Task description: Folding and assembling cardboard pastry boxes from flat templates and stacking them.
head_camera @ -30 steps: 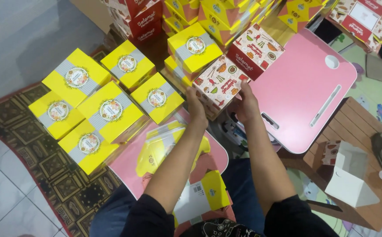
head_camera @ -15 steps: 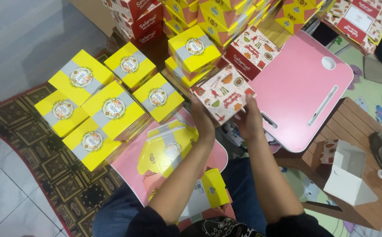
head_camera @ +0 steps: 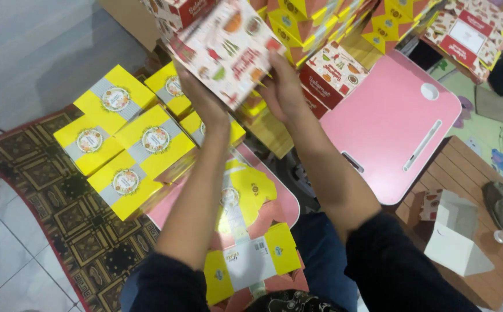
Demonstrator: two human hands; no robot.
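Moved: patterned white box (head_camera: pixel 228 49) rose from the stack, now tilted.
Left hand (head_camera: pixel 202 95): gripped its left edge.
Right hand (head_camera: pixel 283 86): gripped its right edge.

Single head cam, worn by the person, looks steeply down & slightly fwd from close above their own forearms, w/ the patterned rug (head_camera: pixel 60 231) lower left, the pink table (head_camera: pixel 390 121) right, stacked yellow boxes (head_camera: pixel 130 144) ahead; no 2nd view to overlap.
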